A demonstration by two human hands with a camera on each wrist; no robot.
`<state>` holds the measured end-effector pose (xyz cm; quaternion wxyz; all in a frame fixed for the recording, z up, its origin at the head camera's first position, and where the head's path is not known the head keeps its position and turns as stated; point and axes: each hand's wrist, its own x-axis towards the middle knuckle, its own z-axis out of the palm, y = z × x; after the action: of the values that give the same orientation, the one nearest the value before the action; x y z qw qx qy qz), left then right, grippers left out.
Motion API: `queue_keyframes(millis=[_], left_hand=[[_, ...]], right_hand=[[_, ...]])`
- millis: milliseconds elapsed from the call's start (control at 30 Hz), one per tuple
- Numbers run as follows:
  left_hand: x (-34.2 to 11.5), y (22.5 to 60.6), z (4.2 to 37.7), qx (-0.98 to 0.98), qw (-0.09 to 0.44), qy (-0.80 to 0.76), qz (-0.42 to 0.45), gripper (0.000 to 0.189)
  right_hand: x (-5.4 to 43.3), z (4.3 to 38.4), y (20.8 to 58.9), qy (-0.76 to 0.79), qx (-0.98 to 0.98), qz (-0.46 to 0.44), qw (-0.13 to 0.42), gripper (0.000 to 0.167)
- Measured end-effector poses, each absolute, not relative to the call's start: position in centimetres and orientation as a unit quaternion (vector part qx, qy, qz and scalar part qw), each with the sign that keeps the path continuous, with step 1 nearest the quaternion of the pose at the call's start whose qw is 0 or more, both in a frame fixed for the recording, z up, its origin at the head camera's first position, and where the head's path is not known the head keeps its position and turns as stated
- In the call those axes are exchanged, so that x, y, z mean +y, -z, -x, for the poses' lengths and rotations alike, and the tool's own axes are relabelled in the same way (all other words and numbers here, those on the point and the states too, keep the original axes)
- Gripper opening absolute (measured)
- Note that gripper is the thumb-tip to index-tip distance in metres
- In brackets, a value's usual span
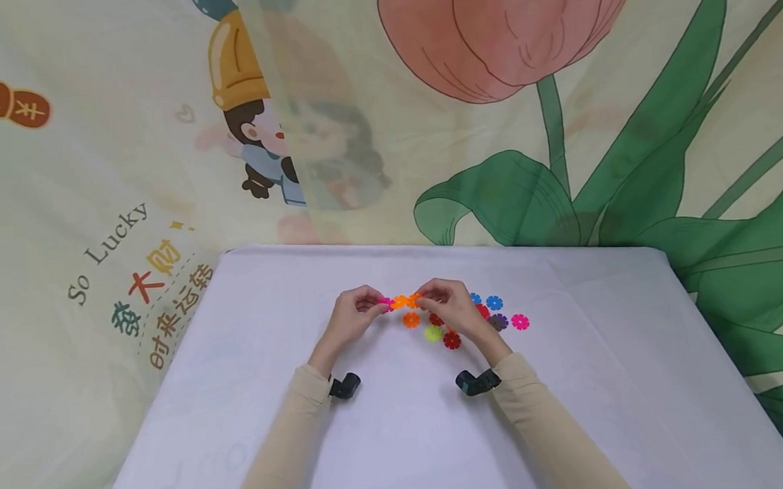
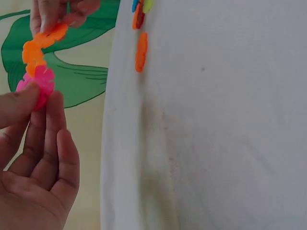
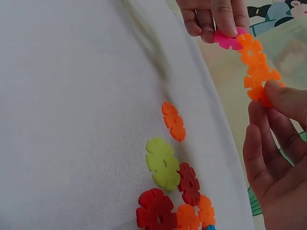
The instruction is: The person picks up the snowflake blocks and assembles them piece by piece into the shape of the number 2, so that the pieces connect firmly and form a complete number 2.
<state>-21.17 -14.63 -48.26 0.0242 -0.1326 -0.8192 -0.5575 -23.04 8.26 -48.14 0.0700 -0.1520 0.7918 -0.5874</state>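
Observation:
A short chain of flower-shaped interlocking discs is held up between both hands. My left hand pinches the pink disc at one end between thumb and fingers. At the other end, an orange disc is pinched by my right hand. Linked between these is a middle orange disc, slotted into the pink one. Below the chain a loose orange disc lies on the white-covered table. Near it are a yellow-green disc and a dark red disc.
More loose discs lie under and beyond the right hand: a red disc, a blue disc, a purple disc and a pink disc farthest right. Behind the table hangs a printed cloth. Each wrist wears a small black camera.

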Motion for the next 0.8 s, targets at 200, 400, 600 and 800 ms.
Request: queue_keyframes(millis=[200, 400, 600, 800], left_hand=[[-15.3, 47.7, 21.2, -0.818, 0.023, 0.554, 0.155, 0.01], [-15.7, 47.1, 21.0, -0.816, 0.027, 0.55, 0.174, 0.011], [-15.2, 46.5, 20.8, -0.826, 0.035, 0.521, 0.21, 0.011], [-15.4, 47.6, 21.2, -0.832, 0.037, 0.515, 0.2, 0.009]], right_hand=[[8.2, 22.9, 48.4, 0.588, 0.791, 0.156, 0.065, 0.013], [7.9, 22.4, 48.1, 0.604, 0.778, 0.158, 0.07, 0.016], [8.1, 22.5, 48.3, 0.611, 0.775, 0.144, 0.077, 0.014], [8.1, 22.4, 48.7, 0.613, 0.776, 0.128, 0.076, 0.014]])
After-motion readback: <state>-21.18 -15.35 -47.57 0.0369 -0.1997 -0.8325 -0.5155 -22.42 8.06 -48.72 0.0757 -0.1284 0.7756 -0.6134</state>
